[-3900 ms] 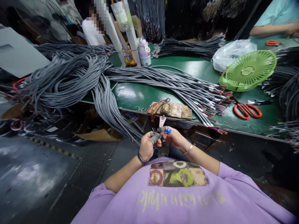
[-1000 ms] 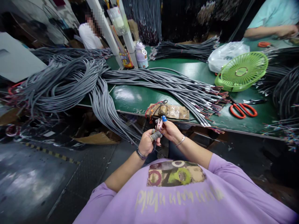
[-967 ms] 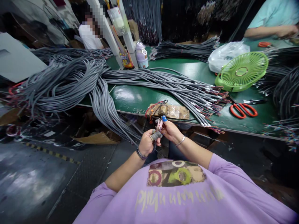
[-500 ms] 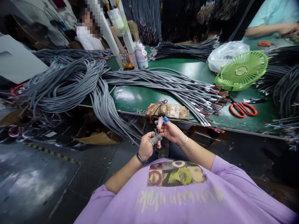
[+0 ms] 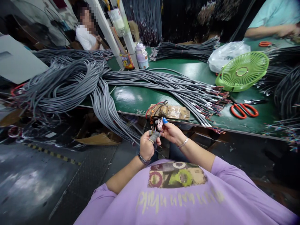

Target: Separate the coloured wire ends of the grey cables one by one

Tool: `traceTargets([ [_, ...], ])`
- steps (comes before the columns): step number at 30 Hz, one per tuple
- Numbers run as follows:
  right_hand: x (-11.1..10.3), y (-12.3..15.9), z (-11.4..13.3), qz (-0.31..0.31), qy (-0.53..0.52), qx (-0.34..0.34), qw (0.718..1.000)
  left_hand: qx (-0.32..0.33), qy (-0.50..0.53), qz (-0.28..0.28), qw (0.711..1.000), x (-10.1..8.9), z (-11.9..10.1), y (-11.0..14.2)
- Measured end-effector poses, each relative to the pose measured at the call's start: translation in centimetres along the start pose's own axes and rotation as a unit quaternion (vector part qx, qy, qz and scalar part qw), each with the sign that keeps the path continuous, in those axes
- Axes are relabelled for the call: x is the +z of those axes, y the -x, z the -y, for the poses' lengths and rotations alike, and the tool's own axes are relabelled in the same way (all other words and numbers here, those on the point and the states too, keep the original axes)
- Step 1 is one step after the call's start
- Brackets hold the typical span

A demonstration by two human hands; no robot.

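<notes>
Looking down past our purple shirt (image 5: 161, 197), we see our two hands close together just in front of the near edge of the green surface (image 5: 126, 93). Our left hand (image 5: 147, 146) is closed, its thumb and fingers pinched together, with a gray cover (image 5: 154, 136) at the fingertips. It has hold of some thin wires (image 5: 153, 128), whose short ends poke up above the pinch; the rest of their length is mostly hidden by our fingers.

Our right hand (image 5: 172, 132) sits just beside it, fingers bent and only partly closed, with a blue finger cover (image 5: 165, 120) on one tip. That tip is against a small pale pink piece (image 5: 160, 124), too small to identify, and we cannot tell how firmly the hand grips it.

Just beyond our hands, a wooden board (image 5: 182, 113) lies along the edge of the surface, with red and black leads at its left end. Behind it stretch gray cables (image 5: 152, 75), their stripped ends fanned out near the orange-handled scissors (image 5: 244, 110). The green fan (image 5: 242, 71) stands behind the scissors, next to a clear plastic bag (image 5: 226, 57). To the left, more cables lie in a large looped heap (image 5: 65, 84).
</notes>
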State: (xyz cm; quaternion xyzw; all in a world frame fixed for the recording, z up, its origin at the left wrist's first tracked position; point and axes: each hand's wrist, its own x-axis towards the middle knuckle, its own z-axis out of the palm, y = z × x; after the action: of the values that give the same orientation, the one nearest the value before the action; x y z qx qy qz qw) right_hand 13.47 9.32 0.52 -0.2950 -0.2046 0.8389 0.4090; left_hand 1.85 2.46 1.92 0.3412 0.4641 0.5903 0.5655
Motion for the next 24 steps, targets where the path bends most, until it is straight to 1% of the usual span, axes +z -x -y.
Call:
traceTargets([
  [3,0.0,-0.4,-0.3,-0.008,-0.010,-0.018,1.000,0.012,-0.009,-0.010,1.000,0.2,0.4,-0.2],
  [6,0.3,-0.5,-0.6,-0.019,-0.009,-0.040,0.999,0.006,-0.018,-0.009,1.000,0.2,0.8,-0.4],
  [8,0.4,-0.4,-0.8,-0.017,-0.010,-0.043,0.999,0.001,-0.023,-0.007,1.000,0.2,0.9,-0.3],
  [12,0.2,0.2,-0.9,-0.011,-0.018,-0.013,1.000,0.005,-0.018,-0.009,1.000,0.0,0.7,-0.1],
  [14,-0.1,0.7,-0.8,-0.001,-0.002,0.005,1.000,0.004,-0.016,-0.007,1.000,-0.2,0.7,0.1],
  [16,-0.4,1.2,-0.8,0.017,0.042,0.019,0.999,0.006,-0.023,-0.001,1.000,-0.5,0.7,0.4],
  [19,-0.5,2.1,-0.6,0.031,0.142,0.016,0.989,0.008,-0.043,0.017,0.999,-1.1,1.1,0.8],
  [22,-0.3,2.7,-0.5,0.043,0.250,-0.012,0.967,-0.002,-0.057,0.047,0.997,-1.6,1.5,1.1],
  [24,-0.3,2.9,-0.5,0.045,0.301,-0.026,0.952,-0.014,-0.062,0.062,0.996,-1.9,1.6,1.3],
])
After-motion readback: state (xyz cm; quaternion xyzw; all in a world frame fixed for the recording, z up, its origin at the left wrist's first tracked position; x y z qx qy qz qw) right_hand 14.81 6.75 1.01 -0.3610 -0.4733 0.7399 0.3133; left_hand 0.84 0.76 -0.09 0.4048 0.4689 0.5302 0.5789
